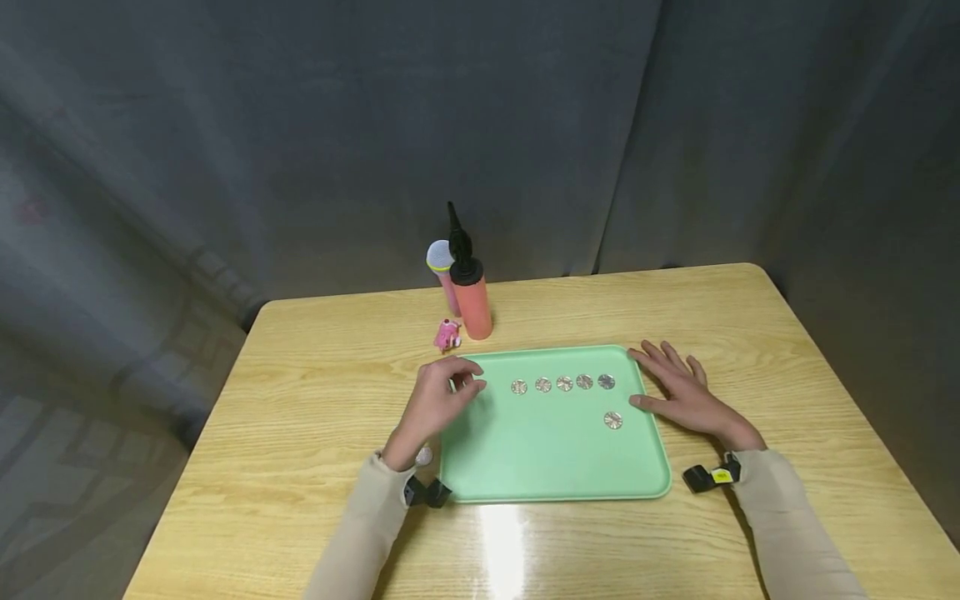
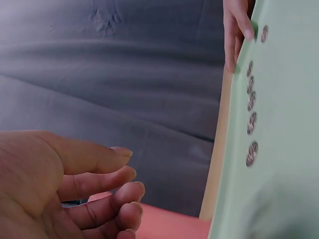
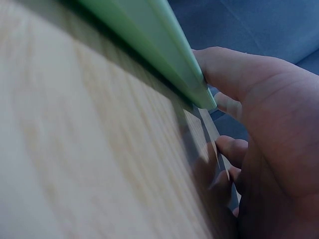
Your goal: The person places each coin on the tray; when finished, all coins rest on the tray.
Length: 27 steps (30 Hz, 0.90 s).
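Note:
My left hand (image 1: 435, 400) hovers over the left part of a mint-green tray (image 1: 540, 467), thumb and fingers loosely bent. A gap shows between thumb and index fingertip, and nothing appears in it in the left wrist view. Several silvery, coin-like discs (image 1: 564, 382) lie in a row across the tray's upper half. One more disc (image 1: 612, 420) sits below the row's right end. My right hand (image 1: 686, 400) is spread at the tray's right edge. Its thumb (image 3: 224, 69) touches the rim, while the other fingers reach over the wooden table beside the tray.
Behind the tray stand a coral hand pump (image 1: 474, 308) with a black top and a pink toy microphone (image 1: 442, 262). A small pink figure (image 1: 447, 335) lies in front of them. A pale round object (image 1: 423, 456) is on the table near my left wrist. Dark curtains hang behind.

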### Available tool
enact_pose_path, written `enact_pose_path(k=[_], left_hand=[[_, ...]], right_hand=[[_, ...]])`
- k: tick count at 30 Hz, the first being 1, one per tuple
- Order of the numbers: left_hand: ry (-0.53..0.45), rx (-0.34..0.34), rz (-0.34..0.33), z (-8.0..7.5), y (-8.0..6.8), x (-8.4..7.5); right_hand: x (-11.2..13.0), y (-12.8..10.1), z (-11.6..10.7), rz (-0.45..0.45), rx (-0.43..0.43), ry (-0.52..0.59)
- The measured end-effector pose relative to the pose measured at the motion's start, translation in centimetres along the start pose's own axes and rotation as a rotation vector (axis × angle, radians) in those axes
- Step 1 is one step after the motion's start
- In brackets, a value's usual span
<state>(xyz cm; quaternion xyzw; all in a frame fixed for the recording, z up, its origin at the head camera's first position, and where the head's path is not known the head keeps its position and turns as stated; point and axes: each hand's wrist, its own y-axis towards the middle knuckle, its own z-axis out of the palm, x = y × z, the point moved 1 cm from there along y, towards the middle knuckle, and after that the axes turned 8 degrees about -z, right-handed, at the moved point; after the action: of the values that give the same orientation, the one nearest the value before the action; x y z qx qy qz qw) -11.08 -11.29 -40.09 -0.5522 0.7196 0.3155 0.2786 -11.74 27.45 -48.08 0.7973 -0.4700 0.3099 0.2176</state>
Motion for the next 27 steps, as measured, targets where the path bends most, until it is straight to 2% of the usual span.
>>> enact_pose_path(k=[8,15,19,23,27], left_hand=[[-0.019,0.011,-0.098,-1.6,-1.0,2.3],[0.021,-0.035,-0.181,-3.5,-1.7,5.1],[0.046,-0.039,-0.236,-4.5,-2.2,6.7],[0.067,-0.008,-0.294,-5.2,-2.7,8.2],[0.086,0.058,-0.350,-5.7,-3.4,9.5]], right_hand=[[-0.3,0.0,0.2,0.011,-0.001,-0.006],[-0.3,0.0,0.2,0.012,0.002,-0.008],[-0.1,0.0,0.1,0.004,0.003,-0.010],[-0.1,0.0,0.1,0.007,0.001,0.002],[-0.3,0.1,0.2,0.011,0.000,0.011]])
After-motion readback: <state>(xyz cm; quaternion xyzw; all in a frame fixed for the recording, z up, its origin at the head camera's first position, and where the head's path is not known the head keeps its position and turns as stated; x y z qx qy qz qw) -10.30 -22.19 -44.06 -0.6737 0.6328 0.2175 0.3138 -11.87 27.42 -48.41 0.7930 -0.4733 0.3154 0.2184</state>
